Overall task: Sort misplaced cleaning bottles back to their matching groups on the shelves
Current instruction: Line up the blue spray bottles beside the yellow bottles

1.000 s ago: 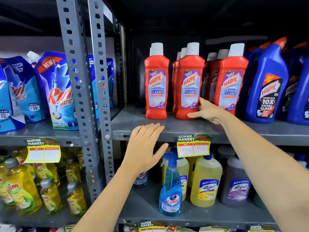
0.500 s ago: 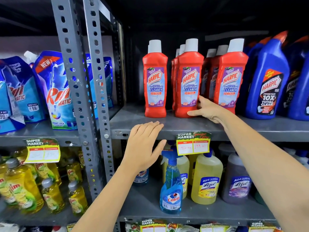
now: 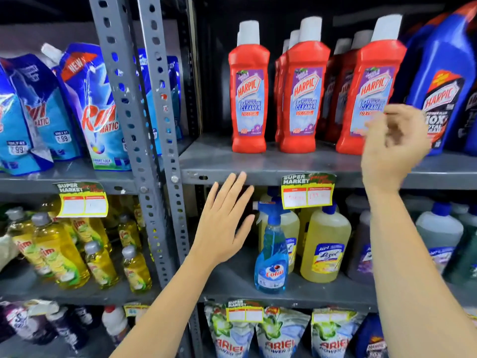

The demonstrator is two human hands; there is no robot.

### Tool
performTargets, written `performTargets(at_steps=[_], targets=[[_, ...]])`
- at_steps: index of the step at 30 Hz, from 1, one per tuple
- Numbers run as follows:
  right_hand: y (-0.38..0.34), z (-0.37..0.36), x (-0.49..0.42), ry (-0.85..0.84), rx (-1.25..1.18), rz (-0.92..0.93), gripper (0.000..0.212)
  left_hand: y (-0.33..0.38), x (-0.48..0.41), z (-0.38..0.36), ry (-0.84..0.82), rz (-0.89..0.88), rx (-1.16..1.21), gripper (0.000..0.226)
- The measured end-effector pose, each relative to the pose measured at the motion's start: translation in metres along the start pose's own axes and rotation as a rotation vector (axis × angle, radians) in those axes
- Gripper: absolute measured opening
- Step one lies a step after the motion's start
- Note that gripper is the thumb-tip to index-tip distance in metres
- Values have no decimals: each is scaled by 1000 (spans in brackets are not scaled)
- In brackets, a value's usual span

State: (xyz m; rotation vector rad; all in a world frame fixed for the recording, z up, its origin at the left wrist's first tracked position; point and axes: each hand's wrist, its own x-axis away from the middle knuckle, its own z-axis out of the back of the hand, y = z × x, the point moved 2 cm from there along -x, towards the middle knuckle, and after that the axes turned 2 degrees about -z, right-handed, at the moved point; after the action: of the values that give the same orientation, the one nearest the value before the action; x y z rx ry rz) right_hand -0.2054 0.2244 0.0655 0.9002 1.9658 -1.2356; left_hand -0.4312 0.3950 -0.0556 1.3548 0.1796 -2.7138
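Both hands are hanging empty, the left hand (image 3: 224, 223) spread flat and nearer the upright blue spray bottle (image 3: 271, 251) just to its right, the right hand (image 3: 392, 148) loosely curled.

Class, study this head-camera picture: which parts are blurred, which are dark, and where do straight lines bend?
Head view: the right hand is motion-blurred; the left hand is sharper; the shelf recess behind the red Harpic bottles is dark; the grey upright leans from wide-angle distortion.

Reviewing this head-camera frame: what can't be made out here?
- Right hand: motion-blurred, finger pose unclear.
- Yellow price tag on the shelf edge: handwriting too faint.
- Blue angled-neck Harpic bottle: label partly behind that hand; neighbours cut by right edge.
- Grey-capped bottles behind the yellow Lizol bottle: dark, labels unreadable.
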Motion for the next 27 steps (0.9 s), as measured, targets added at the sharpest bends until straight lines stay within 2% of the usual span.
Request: performTargets(at_steps=[2,4,8,11,12,14,16,17,20,27], targets=[[-9,19,31,71,-44,79,15,-2,31,-15,-42,39,15,47],[-1,28,70,-19,-28,43,17,-6,68,-36,-142,109,53,46],[36,39,156,-277,120,-176,7,-12,146,-82,-401,218,123,51],[70,46,205,-635,322,-389,9,-16,192,-110,-637,298,111,60],[80,48,217,-779,439,-408,15,-19,204,-116,-717,319,97,61],[95,50,232,-1004,642,-431,45,-25,221,-125,-807,314,45,60],[104,49,239,-1113,733,-514,66,-26,232,-131,-868,296,-9,59],[107,47,242,-1157,736,-548,67,-26,235,-133,-873,295,-27,61],[114,42,250,-1201,705,-611,54,-25,242,-135,-905,299,-24,65],[118,38,253,-1096,744,-626,47,-25,246,-139,-834,263,0,63]])
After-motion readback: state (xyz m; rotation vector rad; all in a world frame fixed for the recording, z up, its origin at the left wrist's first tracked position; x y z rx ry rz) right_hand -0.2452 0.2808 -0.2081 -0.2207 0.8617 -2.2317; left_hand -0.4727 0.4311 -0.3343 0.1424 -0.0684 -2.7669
